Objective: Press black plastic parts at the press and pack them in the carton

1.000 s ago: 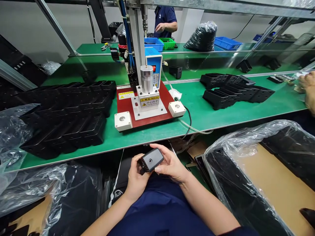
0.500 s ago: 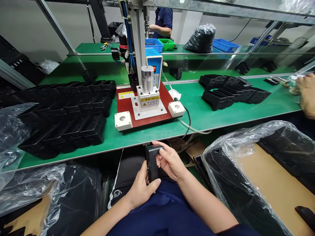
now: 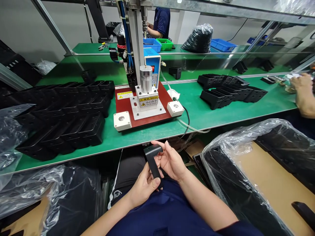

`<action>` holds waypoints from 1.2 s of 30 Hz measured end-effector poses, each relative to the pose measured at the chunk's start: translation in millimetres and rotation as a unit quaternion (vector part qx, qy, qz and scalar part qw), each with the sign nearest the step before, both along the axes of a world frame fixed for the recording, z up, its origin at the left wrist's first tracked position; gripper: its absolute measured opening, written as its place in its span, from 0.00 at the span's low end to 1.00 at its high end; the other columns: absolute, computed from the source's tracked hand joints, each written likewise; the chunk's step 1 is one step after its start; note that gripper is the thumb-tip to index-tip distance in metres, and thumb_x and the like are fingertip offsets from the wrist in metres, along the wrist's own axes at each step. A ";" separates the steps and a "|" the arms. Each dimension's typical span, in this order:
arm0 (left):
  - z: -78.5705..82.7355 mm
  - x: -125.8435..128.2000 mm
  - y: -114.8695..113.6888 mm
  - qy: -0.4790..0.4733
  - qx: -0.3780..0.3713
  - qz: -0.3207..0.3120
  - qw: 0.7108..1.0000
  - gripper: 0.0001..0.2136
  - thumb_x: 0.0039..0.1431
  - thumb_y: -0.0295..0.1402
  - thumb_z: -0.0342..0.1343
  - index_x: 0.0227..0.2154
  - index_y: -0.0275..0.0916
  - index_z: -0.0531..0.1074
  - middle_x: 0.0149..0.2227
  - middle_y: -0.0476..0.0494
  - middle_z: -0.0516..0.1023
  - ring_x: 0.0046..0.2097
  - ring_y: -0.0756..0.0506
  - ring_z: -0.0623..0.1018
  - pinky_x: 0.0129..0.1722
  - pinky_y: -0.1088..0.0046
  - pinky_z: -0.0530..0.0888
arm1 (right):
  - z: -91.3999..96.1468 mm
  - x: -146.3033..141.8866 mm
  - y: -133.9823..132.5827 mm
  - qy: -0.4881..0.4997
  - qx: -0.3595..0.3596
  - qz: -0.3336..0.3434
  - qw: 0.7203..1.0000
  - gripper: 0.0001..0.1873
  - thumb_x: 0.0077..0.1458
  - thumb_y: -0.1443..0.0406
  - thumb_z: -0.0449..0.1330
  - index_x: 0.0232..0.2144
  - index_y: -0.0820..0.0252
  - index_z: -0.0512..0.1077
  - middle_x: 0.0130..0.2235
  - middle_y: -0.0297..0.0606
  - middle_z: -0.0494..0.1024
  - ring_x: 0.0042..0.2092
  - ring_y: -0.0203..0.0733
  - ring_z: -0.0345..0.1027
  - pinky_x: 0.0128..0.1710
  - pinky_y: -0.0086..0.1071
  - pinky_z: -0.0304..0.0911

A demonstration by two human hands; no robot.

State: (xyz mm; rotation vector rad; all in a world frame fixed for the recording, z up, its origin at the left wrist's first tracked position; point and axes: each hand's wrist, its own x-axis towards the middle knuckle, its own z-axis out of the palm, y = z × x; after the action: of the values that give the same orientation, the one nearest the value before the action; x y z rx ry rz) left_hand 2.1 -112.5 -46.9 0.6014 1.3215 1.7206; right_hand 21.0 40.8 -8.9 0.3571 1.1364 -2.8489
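Observation:
Over my lap, below the bench edge, my left hand [image 3: 145,186] grips the lower leg of a black L-shaped plastic bracket [image 3: 153,160], thumb across its front. The bracket tilts, its short arm at the top pointing right. My right hand [image 3: 173,162] is at the bracket's right side with thumb raised and fingers apart. Its curled fingertips are close to the inner corner; whether they touch it I cannot tell. In front of me stands a press [image 3: 146,82] with a metal cylinder on a white block, a red base and two white button boxes.
Rows of black brackets [image 3: 71,127] lie left of the press, and another group [image 3: 231,90] lies to the right. Plastic-lined boxes flank my lap, one at right [image 3: 278,170]. A co-worker's hand [image 3: 304,93] is at the far right; another person [image 3: 161,23] works behind.
The bracket has tilted, its lower end swinging right. My right thumb has come off the top of the bracket and risen. The left hand keeps its grip.

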 end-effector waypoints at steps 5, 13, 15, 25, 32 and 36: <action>-8.1 1.3 0.0 0.037 0.005 0.013 0.999 0.28 0.58 0.50 0.54 0.56 0.39 0.58 0.48 0.37 0.68 0.55 0.39 0.68 0.56 0.61 0.67 | 5.8 3.7 -1.9 -0.002 0.000 0.012 1.000 0.36 0.56 0.42 0.56 0.55 0.63 0.67 0.25 0.35 0.71 0.22 0.34 0.64 0.16 0.22 0.55; -14.3 -2.0 -2.5 0.281 -0.183 0.158 0.929 0.21 0.55 0.46 0.59 0.46 0.39 0.63 0.34 0.45 0.74 0.32 0.46 0.73 0.34 0.68 0.72 | 4.2 5.7 0.4 0.035 0.104 -0.010 0.994 0.30 0.60 0.44 0.54 0.50 0.60 0.74 0.30 0.37 0.71 0.26 0.32 0.61 0.26 0.25 0.60; -15.0 -4.2 -3.0 0.339 -0.203 0.185 0.900 0.20 0.55 0.44 0.60 0.45 0.39 0.63 0.33 0.45 0.74 0.30 0.46 0.73 0.32 0.69 0.72 | 3.6 6.0 0.5 0.043 0.131 -0.019 0.990 0.29 0.61 0.44 0.53 0.50 0.59 0.74 0.31 0.37 0.71 0.28 0.33 0.61 0.26 0.25 0.59; -28.2 -10.3 -7.7 0.511 -0.173 0.239 0.807 0.22 0.56 0.31 0.58 0.53 0.40 0.59 0.44 0.41 0.72 0.44 0.43 0.75 0.42 0.67 0.74 | 0.6 10.3 3.6 0.069 0.221 -0.019 0.973 0.24 0.62 0.47 0.53 0.50 0.53 0.74 0.34 0.37 0.71 0.34 0.38 0.63 0.33 0.29 0.63; -28.9 -17.8 -10.9 0.575 -0.207 0.280 0.741 0.21 0.54 0.24 0.54 0.51 0.37 0.61 0.47 0.36 0.71 0.49 0.40 0.74 0.44 0.63 0.75 | 4.9 17.8 9.1 0.128 0.285 0.049 0.949 0.25 0.58 0.54 0.62 0.56 0.49 0.68 0.46 0.35 0.72 0.44 0.39 0.65 0.45 0.31 0.63; -29.1 -19.7 -11.2 0.586 -0.216 0.285 0.727 0.22 0.52 0.23 0.54 0.51 0.37 0.62 0.47 0.36 0.71 0.48 0.39 0.74 0.43 0.63 0.76 | 3.9 20.9 10.3 0.124 0.300 0.074 0.943 0.29 0.56 0.58 0.64 0.59 0.48 0.64 0.51 0.37 0.69 0.45 0.39 0.66 0.45 0.31 0.63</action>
State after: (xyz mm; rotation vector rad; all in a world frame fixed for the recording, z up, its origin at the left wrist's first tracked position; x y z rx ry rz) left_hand -17.6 -123.7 -76.1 1.1603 2.9598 1.2780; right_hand 41.9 51.0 -5.0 -0.0758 1.9794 -2.4043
